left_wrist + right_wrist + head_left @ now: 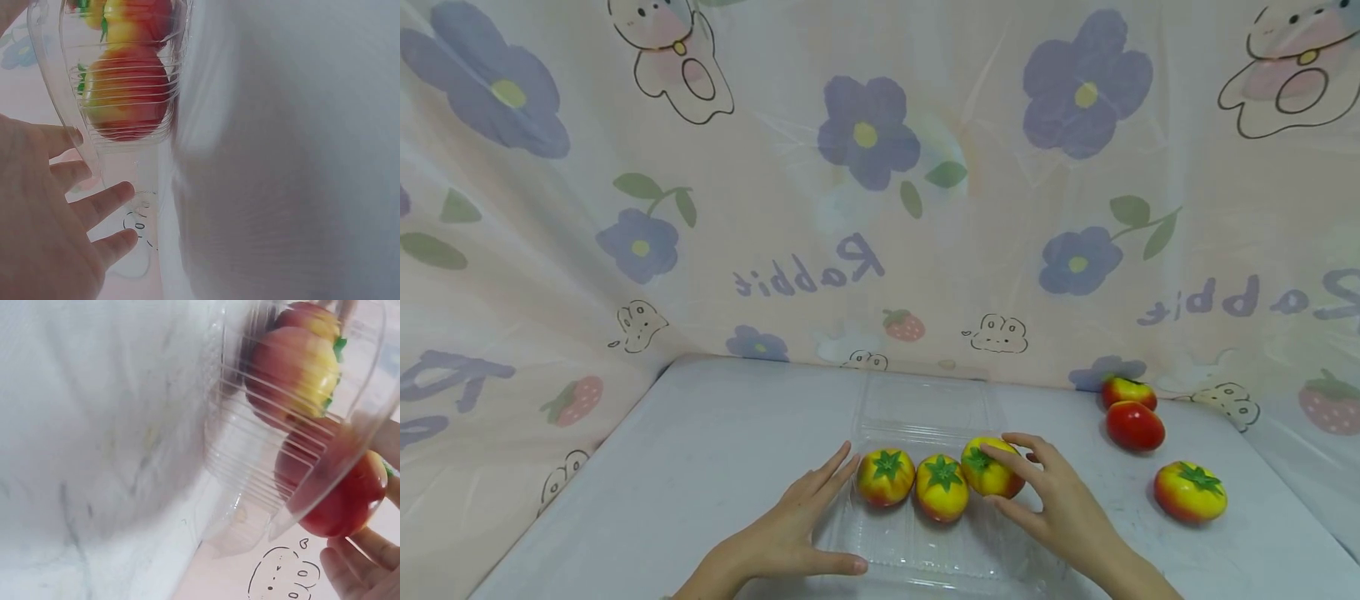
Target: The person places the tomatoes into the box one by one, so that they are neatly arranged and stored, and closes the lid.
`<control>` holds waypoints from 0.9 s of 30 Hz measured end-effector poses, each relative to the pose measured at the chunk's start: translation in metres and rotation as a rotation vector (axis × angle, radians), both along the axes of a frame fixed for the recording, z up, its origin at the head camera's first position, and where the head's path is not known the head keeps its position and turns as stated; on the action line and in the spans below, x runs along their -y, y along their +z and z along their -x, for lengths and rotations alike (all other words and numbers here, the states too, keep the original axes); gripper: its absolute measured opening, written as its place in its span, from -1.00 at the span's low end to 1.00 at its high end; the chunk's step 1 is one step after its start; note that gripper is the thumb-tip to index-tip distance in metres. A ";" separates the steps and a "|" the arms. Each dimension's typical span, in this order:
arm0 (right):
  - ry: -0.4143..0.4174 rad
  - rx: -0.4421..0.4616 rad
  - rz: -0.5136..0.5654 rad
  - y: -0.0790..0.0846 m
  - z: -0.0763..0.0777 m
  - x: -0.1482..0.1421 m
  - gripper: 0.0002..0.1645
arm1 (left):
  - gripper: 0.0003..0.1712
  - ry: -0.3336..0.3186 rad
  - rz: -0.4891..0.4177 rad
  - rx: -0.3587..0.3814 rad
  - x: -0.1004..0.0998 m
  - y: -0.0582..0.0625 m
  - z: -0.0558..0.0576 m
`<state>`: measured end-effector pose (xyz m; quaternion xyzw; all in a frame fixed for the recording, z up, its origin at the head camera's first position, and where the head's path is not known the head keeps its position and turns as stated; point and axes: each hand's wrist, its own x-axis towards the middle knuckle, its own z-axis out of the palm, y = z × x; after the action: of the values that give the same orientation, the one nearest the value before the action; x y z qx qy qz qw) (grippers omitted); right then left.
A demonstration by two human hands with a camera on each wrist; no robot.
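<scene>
Flanking a ribbed plastic box [910,546], the right hand [1063,504] pinches a glossy fruit [996,480], the left hand [793,527] splayed.

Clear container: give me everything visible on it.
The clear container looks like thin, see-through plastic, with ribbed side walls and a projecting rim. It sits upright on the white table, its attached lid opened back toward the patterned backdrop. The left fruit and middle fruit sit inside, side by side. The right grip holds a third fruit at the right end; the left grip appears to touch the left rim with straight fingers.
</scene>
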<state>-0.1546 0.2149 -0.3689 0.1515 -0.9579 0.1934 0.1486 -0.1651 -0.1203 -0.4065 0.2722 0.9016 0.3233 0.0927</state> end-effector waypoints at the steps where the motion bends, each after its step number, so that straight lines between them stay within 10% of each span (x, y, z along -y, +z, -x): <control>1: 0.002 0.004 0.005 0.000 0.000 0.000 -0.34 | 0.22 0.000 0.000 0.000 0.000 0.000 0.000; 27: 0.038 -0.190 -0.150 -0.014 0.003 0.013 -0.29 | 0.22 -0.003 -0.015 0.012 0.000 0.001 0.000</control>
<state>-0.1573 0.2023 -0.3828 0.1979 -0.9482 0.1089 0.2234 -0.1651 -0.1198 -0.4055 0.2724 0.8981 0.3313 0.0968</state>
